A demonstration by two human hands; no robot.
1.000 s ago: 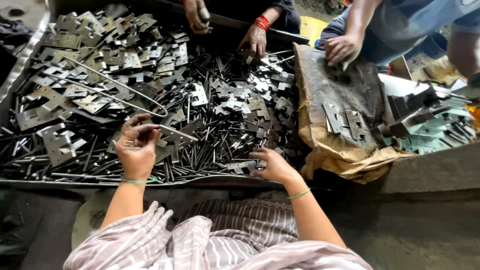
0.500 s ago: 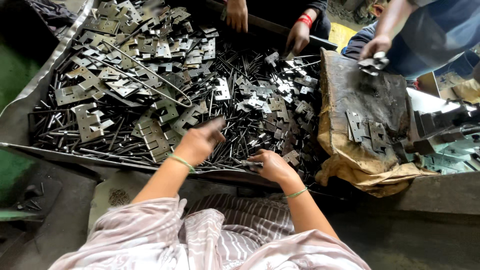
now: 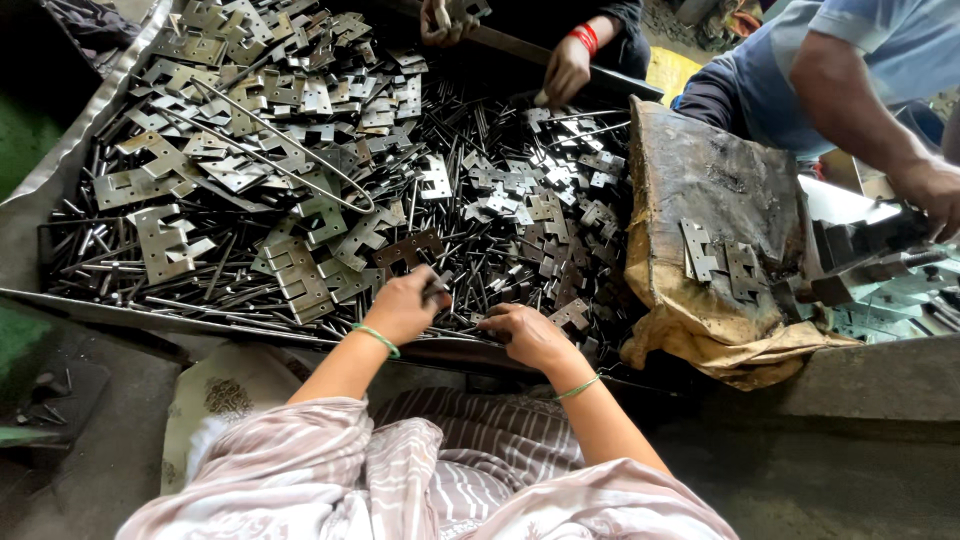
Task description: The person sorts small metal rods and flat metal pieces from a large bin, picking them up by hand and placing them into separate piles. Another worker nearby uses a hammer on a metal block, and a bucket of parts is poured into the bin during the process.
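Grey steel everywhere: a wide metal tray (image 3: 60, 215) heaped with stamped hinge plates (image 3: 300, 270) on its left side, thin pins (image 3: 470, 140) strewn through the middle, and smaller hinge leaves (image 3: 545, 205) scattered toward the right. The left hand (image 3: 405, 305) sits at the tray's near edge, fingers curled round a small dark metal piece (image 3: 437, 287) that pokes out past the thumb, so that hand is closed on it. The right hand (image 3: 530, 335) lies just beside it, palm down on the pins, fingers bent into the heap; whether it pinches anything, I cannot tell. Each wrist wears a green band. As for progress, my read is that plenty is left: the tray is full and mixed, plates and pins tangled with a long bent wire loop (image 3: 300, 150) lying over the plates. Off to the right, a brown, stained sack (image 3: 710, 180) draped over a block carries only a few hinge leaves (image 3: 720, 260) lying flat on it, so little appears to be set aside so far. Across the tray, another person's hand with a red bangle (image 3: 568, 68) reaches into the far edge, and a person in a blue shirt (image 3: 880, 60) leans in at top right, forearm stretched toward stacked metal pieces (image 3: 880, 270) beyond the sack. Near me, a striped pink garment (image 3: 400, 480) fills the bottom of the view.
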